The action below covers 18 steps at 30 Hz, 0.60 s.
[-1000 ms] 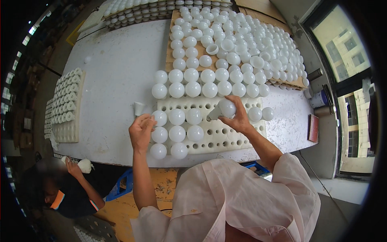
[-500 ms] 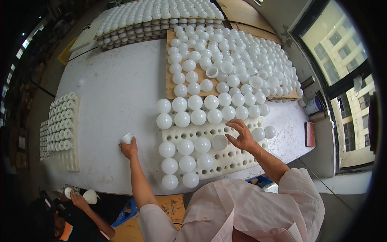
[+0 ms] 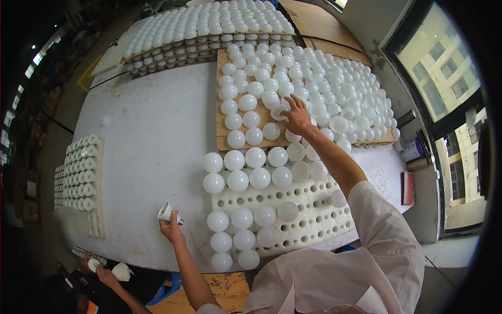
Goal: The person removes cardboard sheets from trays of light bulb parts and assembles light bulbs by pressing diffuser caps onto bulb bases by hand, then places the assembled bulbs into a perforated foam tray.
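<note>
In my left hand (image 3: 171,228), above the bare tabletop, is a white cup-shaped bulb base (image 3: 164,211) with a shiny metallic end, my fingers closed around it. My right arm stretches forward over the foam tray (image 3: 308,194). My right hand (image 3: 297,116) is over the cardboard sheet, fingers apart, next to a hollow white bulb cover (image 3: 278,112) that lies tilted with its opening up. Whether the fingertips touch this cover I cannot tell. Rows of round white bulb covers (image 3: 241,219) stand on the holed foam tray, at its far edge and near left.
Many white covers crowd the cardboard sheet (image 3: 224,137). Stacked layers of covers (image 3: 209,26) stand at the back. Far left is a foam tray of white bases (image 3: 83,172). Another person's hand (image 3: 107,276) holds a white part at lower left. A red box (image 3: 407,188) sits at right.
My right hand has gone from above the foam tray forward to the covers on the cardboard. My left hand still holds the base, now turned so its metallic end shows. The view has shifted slightly.
</note>
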Each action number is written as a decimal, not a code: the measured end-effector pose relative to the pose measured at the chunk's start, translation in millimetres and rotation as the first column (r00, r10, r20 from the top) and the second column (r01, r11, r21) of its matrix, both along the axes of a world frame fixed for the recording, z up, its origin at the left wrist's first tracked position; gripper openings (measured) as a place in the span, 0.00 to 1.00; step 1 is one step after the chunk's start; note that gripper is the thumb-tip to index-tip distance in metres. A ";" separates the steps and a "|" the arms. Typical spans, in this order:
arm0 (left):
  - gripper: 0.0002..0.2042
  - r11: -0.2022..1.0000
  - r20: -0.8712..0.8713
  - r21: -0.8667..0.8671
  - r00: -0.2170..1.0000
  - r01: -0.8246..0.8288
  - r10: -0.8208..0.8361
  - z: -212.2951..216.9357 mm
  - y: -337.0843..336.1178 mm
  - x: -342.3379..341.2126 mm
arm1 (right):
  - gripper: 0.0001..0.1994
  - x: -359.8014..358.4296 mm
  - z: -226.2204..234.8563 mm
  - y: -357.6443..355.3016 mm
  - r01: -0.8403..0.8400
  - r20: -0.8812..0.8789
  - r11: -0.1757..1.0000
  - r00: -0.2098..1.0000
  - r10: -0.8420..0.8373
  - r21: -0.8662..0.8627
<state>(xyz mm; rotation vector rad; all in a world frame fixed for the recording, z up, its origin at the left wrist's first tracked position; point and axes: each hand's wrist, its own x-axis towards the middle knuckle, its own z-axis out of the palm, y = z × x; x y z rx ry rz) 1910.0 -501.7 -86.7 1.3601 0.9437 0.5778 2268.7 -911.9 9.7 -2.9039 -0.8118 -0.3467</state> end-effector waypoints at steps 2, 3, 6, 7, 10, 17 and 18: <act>0.19 0.999 0.115 -0.046 0.993 0.013 -0.008 15.9 -17.3 -16.4 | 0.12 3.1 -0.4 1.5 -0.037 -0.031 0.999 0.999 0.037 -0.003; 0.20 0.994 0.195 -0.099 0.981 0.033 -0.013 29.5 -25.7 -26.9 | 0.12 -1.8 1.1 5.2 -0.049 -0.038 0.999 0.998 0.049 0.011; 0.21 0.965 0.315 -0.204 0.945 0.163 -0.093 77.4 -66.3 -35.1 | 0.08 -33.8 7.2 -4.8 -0.049 -0.171 0.792 0.967 0.191 0.609; 0.22 0.933 0.358 -0.257 0.922 0.252 -0.150 91.9 -82.1 -34.6 | 0.08 -51.3 12.8 -9.4 -0.046 -0.173 0.786 0.966 0.193 0.617; 0.22 0.771 0.459 -0.256 0.775 0.583 -0.434 120.3 -132.4 -23.0 | 0.12 -115.4 34.7 -24.2 0.316 -0.441 0.308 0.658 0.611 0.898; 0.17 0.531 0.480 -0.093 0.505 0.842 -0.718 171.7 -240.0 11.2 | 0.34 -245.3 61.8 -57.5 0.384 -0.398 0.182 0.613 0.683 0.905; 0.17 0.498 0.464 -0.061 0.467 0.865 -0.753 175.1 -247.2 11.0 | 0.36 -255.7 61.9 -61.1 0.356 -0.344 0.143 0.603 0.720 0.923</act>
